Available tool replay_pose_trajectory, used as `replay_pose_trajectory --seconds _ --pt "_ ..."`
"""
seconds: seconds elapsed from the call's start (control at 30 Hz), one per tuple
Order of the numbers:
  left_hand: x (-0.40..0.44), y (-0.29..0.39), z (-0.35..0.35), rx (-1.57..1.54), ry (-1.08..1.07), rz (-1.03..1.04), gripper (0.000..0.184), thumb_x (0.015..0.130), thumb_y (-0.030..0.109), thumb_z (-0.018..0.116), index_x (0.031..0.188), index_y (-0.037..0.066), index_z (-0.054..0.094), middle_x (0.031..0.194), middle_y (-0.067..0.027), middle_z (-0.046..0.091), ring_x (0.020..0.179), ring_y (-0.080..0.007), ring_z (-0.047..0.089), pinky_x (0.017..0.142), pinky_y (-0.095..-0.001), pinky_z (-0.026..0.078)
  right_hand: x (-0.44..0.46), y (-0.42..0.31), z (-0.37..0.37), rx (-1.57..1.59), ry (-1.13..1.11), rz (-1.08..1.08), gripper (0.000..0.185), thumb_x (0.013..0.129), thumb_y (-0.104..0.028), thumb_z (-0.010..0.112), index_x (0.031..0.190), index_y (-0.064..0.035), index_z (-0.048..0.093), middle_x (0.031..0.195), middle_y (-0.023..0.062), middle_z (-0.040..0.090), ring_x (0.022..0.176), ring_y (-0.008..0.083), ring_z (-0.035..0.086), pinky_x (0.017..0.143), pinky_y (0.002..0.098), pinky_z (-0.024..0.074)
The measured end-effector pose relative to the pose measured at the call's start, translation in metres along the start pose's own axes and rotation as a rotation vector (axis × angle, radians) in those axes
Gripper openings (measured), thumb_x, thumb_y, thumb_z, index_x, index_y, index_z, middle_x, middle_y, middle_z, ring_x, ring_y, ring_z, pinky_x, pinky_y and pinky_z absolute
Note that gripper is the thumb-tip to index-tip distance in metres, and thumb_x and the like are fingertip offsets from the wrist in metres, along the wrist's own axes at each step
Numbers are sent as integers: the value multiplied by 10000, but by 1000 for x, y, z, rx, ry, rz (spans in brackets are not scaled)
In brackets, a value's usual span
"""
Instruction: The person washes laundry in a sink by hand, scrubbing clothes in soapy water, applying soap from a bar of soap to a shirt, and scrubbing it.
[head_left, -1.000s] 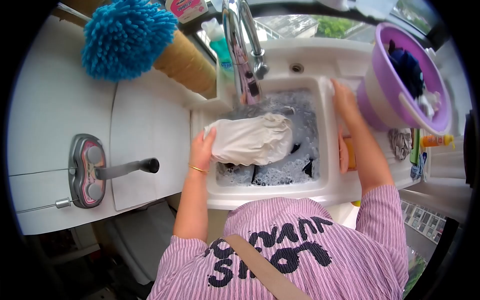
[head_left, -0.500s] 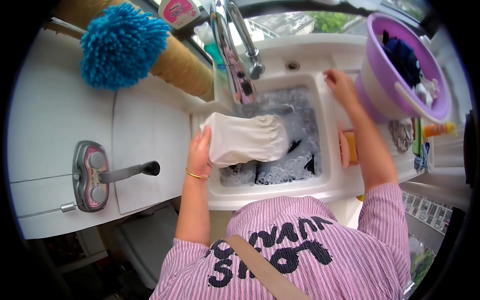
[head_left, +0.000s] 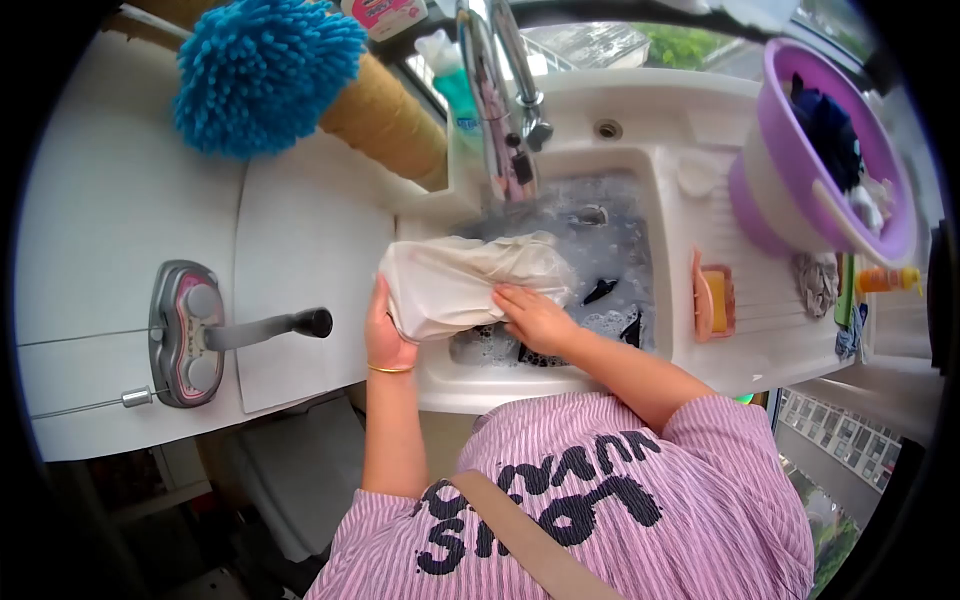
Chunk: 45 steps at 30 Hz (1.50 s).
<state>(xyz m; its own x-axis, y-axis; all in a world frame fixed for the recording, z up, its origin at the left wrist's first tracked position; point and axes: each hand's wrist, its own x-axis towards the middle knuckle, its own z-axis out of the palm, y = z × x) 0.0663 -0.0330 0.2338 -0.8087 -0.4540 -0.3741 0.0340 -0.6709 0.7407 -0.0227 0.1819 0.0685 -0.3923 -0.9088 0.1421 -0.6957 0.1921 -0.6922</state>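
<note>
A wet white cloth (head_left: pixel 455 285) is stretched out over the left part of the sink (head_left: pixel 658 270). Its left end is held in my left hand (head_left: pixel 390 335), thumb in front and the other fingers hidden behind the fabric. My right hand (head_left: pixel 540 318) lies on the cloth's lower right side, fingers extended flat against it. Below the cloth, soapy grey water (head_left: pixel 615 245) fills the basin, with dark fabric (head_left: pixel 600 291) partly showing through the suds. The chrome faucet (head_left: pixel 490 110) hangs over the back of the basin.
To the right stand a purple-and-white bucket (head_left: pixel 765 185) of clothes, a soap dish (head_left: pixel 712 300), a grey rag (head_left: pixel 818 283) and a yellow bottle (head_left: pixel 887 279). On the left are a blue fluffy duster (head_left: pixel 265 75), a rope-wrapped post (head_left: pixel 390 120) and a grey handled device (head_left: pixel 187 335).
My right hand has come from the sink's right edge onto the white cloth. The cloth has shifted slightly left and looks more crumpled. The camera view has shifted a little.
</note>
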Motion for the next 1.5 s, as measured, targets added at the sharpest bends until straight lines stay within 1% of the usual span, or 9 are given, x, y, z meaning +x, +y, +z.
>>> replay_pose_trajectory --seconds 0.43,0.5,0.67,0.77,0.93,1.03,1.2,1.3,1.5 --pt "1 -28 -14 -308 -9 -63 550 1060 419 467 1413 -2 493 1422 -147 564 1312 -308 545 1132 -475 413 60 16 -26 254 293 199 259 922 -194 589 1103 -22 659 1087 141 625 970 325 590 914 406 480" --pt "19 -58 -24 -270 82 -162 539 1054 438 481 1383 12 522 1379 -138 597 1265 -293 582 1091 -447 455 67 -15 -63 1302 498 520 223 926 -158 513 1027 -28 664 1010 86 653 886 213 584 885 363 478" --pt "79 -179 -51 -261 5 -436 419 1033 488 513 1156 109 642 1098 -60 690 1001 -207 667 879 -374 553 58 -73 -54 399 238 37 287 939 -282 587 810 -35 654 695 223 611 666 422 598 653 437 501" --pt "41 -136 64 -323 232 -659 415 1021 516 518 1092 127 642 1045 -46 687 943 -201 665 830 -361 556 66 -28 -59 183 428 480 397 944 -369 619 741 -34 680 676 212 631 652 461 595 619 474 493" --pt "64 -176 14 -624 -296 -518 432 1010 507 510 1088 104 644 1094 -87 683 983 -242 675 871 -409 551 40 -33 -69 243 401 277 389 949 -359 622 741 -41 705 710 212 653 641 448 605 592 476 483" --pt "56 -170 55 -232 186 -633 447 1022 523 462 1089 114 628 1064 -90 681 959 -251 668 850 -434 544 42 -7 -61 157 499 420 348 959 -284 619 763 -1 677 729 234 644 635 399 629 591 428 486" --pt "64 -175 -6 -539 -368 -665 408 1052 474 429 1139 124 618 1097 -81 685 997 -220 673 876 -404 549 35 -68 -67 268 368 156 325 947 -280 648 734 -37 686 717 214 656 632 401 635 620 480 496" --pt "37 -150 67 -84 242 -574 498 1035 539 413 1120 90 612 1073 -93 681 964 -247 669 869 -412 539 43 -15 -46 213 547 293 348 946 -288 646 707 -35 667 702 210 654 621 400 638 622 475 498" --pt "42 -152 35 -392 -15 -646 435 1045 459 451 1182 82 619 1112 -74 686 996 -242 676 912 -409 543 26 -47 -44 101 135 152 405 965 -447 581 996 -52 667 820 255 685 698 444 666 685 505 556"
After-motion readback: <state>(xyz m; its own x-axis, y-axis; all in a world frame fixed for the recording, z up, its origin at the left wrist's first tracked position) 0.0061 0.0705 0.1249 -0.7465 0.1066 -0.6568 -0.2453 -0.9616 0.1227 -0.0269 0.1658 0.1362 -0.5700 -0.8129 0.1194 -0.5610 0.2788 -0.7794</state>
